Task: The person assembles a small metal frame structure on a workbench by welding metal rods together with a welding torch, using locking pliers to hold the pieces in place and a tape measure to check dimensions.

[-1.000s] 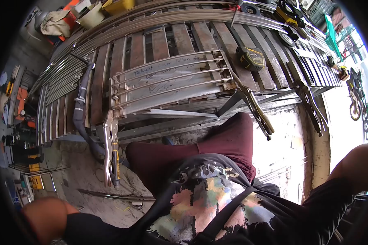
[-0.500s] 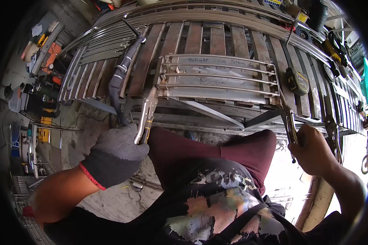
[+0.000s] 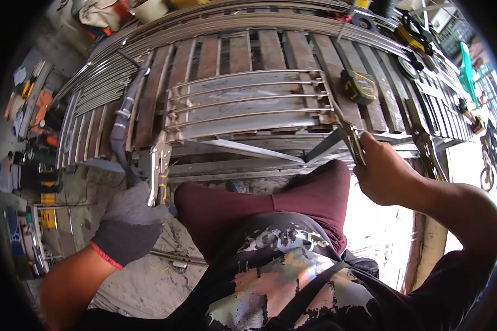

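Observation:
A metal frame of parallel rods [image 3: 248, 99] lies over a flat metal sheet [image 3: 237, 122] at the near edge of the slatted bench. Wearing a grey glove, my left hand [image 3: 131, 218] is closed round locking pliers [image 3: 159, 168], whose jaws meet the frame's near left corner. A dark torch handle with a hose [image 3: 121, 124] runs beside that glove; whether the glove also holds it is hidden. My bare right hand [image 3: 382, 171] is closed on a second pair of locking pliers [image 3: 352, 140] at the frame's near right corner.
Thin rods [image 3: 102, 88] lie at the bench's left, and long bars [image 3: 204, 23] run along its far side. A tape measure [image 3: 359, 87] sits right of the frame. Another locking plier [image 3: 425, 149] hangs at the right edge. Angle grinders [image 3: 411, 38] are at the back right.
The view has shifted, so the bench, frame and both hands appear further left. Both hands still grip their pliers at the frame's corners.

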`<state>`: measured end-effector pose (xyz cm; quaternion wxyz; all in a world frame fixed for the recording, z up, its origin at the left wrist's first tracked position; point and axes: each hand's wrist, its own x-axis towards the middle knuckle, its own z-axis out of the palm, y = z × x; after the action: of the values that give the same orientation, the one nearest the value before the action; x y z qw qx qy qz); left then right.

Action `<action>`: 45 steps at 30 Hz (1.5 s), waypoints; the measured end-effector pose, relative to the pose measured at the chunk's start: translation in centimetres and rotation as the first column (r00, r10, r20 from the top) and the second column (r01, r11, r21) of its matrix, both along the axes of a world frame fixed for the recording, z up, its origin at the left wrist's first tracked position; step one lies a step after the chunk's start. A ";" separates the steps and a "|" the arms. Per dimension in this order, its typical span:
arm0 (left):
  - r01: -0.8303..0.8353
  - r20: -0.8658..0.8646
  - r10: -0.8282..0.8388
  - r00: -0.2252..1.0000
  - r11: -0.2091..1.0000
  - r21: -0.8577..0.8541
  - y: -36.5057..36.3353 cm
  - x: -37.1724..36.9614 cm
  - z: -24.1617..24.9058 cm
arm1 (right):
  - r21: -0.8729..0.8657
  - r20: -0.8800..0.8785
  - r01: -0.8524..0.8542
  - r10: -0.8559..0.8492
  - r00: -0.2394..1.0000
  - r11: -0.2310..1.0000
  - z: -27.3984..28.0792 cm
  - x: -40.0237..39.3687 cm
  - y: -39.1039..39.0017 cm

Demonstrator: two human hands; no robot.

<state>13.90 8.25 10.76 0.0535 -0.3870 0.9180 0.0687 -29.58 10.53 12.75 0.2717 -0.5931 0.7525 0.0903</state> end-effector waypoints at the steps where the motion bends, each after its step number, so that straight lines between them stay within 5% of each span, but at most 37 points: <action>1: 0.020 0.033 -0.020 0.999 1.000 0.008 -0.2 -0.3 0.3 | 0.004 -0.001 -0.017 0.017 1.000 1.000 -0.2 -0.4 0.0; 4: -0.454 0.071 0.453 0.889 0.847 0.275 0.1 -2.0 1.9 | 0.015 -0.006 -0.037 0.037 0.999 0.999 -0.7 -0.8 0.0; 7: -0.616 0.061 0.670 0.740 0.638 0.461 0.2 -3.4 2.9 | 0.031 -0.035 -0.042 0.043 0.998 0.999 -0.7 -0.9 0.0; 15: -0.436 -0.059 0.493 0.868 0.814 0.384 0.1 -1.5 1.1 | 0.082 -0.067 -0.053 0.059 0.996 0.995 0.0 -0.4 -0.9; 19: -0.625 0.015 0.738 0.675 0.561 0.543 -0.2 -3.0 2.1 | 0.084 -0.042 -0.062 0.066 0.997 0.995 -0.2 -0.7 -1.3; 22: -0.641 0.047 0.699 0.713 0.624 0.447 -0.5 -2.9 1.7 | 0.067 -0.038 -0.088 0.090 0.995 0.994 -0.4 -0.8 -1.4; 25: -0.680 0.083 0.779 0.622 0.485 0.550 -0.7 -4.3 2.6 | 0.032 -0.027 -0.145 0.146 0.989 0.989 -1.7 -1.8 -1.6; 28: -0.667 0.079 0.745 0.662 0.539 0.514 -1.3 -3.9 2.2 | 0.048 0.013 -0.074 0.074 0.997 0.996 -1.6 -2.1 -1.5; 29: -0.461 0.059 0.480 0.875 0.793 0.399 -2.2 -1.7 1.7 | 0.024 0.011 -0.077 0.077 0.997 0.997 -2.1 -2.4 -1.6; 30: 0.214 0.108 -0.207 0.972 0.975 -0.060 -2.8 0.8 0.6 | 0.001 0.023 -0.095 0.094 0.995 0.996 -2.6 -2.1 -1.9; 32: 0.354 0.479 -0.275 0.834 0.932 -0.081 -3.9 0.0 2.0 | 0.061 -0.012 -0.043 0.044 0.999 0.997 -2.3 -1.2 -2.8; 35: 0.224 0.583 -0.270 0.767 0.963 0.151 -6.4 -1.6 4.6 | 0.058 -0.058 -0.103 0.107 0.993 0.993 -2.6 -1.4 -3.6; 38: 0.133 0.635 -0.201 0.746 0.979 0.154 -7.5 -3.7 7.0 | 0.087 -0.090 -0.105 0.113 0.990 0.991 -2.4 -1.2 -3.8; 39: -0.044 0.698 -0.094 0.710 0.983 0.177 -7.4 -5.0 7.1 | 0.089 -0.091 -0.098 0.106 0.990 0.991 -2.4 -1.2 -3.8; 42: -0.143 0.843 0.028 0.538 0.988 0.058 -6.5 -7.3 7.3 | 0.084 -0.094 -0.103 0.110 0.989 0.991 -2.6 -1.6 -3.8; 45: -0.164 0.740 0.100 0.665 0.986 0.014 -6.2 -6.5 7.5 | 0.101 -0.111 -0.085 0.096 0.989 0.991 -2.4 -1.4 -3.8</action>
<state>7.40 2.03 18.25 0.4289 -0.4447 0.7845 -0.0531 -30.95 6.72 10.31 0.2513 -0.6067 0.7342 0.1726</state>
